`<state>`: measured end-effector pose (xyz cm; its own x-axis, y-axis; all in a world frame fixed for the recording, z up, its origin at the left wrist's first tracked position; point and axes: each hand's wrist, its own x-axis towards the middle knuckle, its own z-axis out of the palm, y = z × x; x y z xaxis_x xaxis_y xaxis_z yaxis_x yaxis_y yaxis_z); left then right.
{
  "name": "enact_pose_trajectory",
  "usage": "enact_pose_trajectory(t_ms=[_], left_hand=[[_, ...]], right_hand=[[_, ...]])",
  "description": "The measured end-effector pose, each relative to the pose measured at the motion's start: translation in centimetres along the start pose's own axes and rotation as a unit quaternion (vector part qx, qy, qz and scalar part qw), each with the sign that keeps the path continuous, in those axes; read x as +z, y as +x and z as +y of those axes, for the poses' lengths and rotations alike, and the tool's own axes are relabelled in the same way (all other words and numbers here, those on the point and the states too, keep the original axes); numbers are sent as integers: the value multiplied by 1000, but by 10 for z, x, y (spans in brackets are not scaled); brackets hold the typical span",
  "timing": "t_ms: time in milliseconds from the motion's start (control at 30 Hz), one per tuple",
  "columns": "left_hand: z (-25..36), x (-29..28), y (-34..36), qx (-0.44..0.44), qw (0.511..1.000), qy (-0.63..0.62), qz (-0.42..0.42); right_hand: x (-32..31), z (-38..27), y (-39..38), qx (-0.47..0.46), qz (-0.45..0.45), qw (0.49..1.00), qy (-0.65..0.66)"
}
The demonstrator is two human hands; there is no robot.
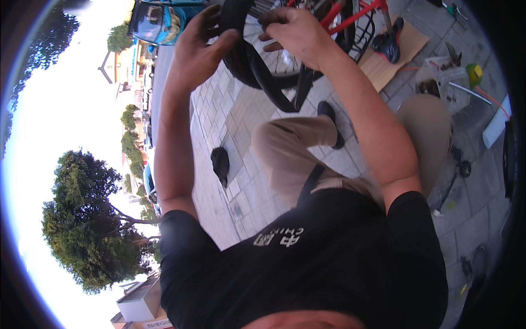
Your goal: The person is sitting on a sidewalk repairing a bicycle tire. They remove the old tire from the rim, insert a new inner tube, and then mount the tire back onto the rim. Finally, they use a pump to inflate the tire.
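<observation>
A black bicycle tyre (234, 19) stands at the top of the view, with a flat black inner tube (268, 88) hanging in a loop below it. My left hand (198, 52) cups the tyre's outer left side, its thumb across the rubber and its fingers bent along the edge. To the right, in front of the spokes, my right hand (293, 34) has loosely bent fingers set apart; I see nothing between them. The red bicycle frame (372, 8) is behind my right hand, partly cut off by the upper edge.
Cardboard (402, 55) bearing a black object lies right of the bicycle. Beyond my right knee are a clear plastic tray (446, 82) and a yellow-green container (474, 74). A black cloth-like item (220, 165) rests on the paving. A blue vehicle (156, 22) stands at upper left.
</observation>
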<state>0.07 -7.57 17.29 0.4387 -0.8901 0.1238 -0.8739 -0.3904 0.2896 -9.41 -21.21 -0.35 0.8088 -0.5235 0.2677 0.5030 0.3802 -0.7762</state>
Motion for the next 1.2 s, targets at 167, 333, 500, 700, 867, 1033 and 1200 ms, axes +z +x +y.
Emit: enact_pose_trajectory(t_ms=[167,333,500,700,867,1033,1200], left_hand=[[-56,84,-112,-164,972,30,165],[-36,136,-102,-240,941,54,234],[-11,124,-79,-282,929,119,208],[3,86,-58,-242,953,155,97],[25,56,-39,-249,953,170,12],[27,44,-21,-238,952,189,-30],[39,40,-13,-232,946,223,-40]], right_hand=[[23,-5,-39,272,-196,935,-113],[30,36,-54,222,-49,974,-12],[33,48,-44,43,47,988,-138],[29,51,-30,15,62,998,19],[38,39,-19,124,14,992,-22],[39,32,6,4,35,990,-137],[26,22,11,108,-76,991,29]])
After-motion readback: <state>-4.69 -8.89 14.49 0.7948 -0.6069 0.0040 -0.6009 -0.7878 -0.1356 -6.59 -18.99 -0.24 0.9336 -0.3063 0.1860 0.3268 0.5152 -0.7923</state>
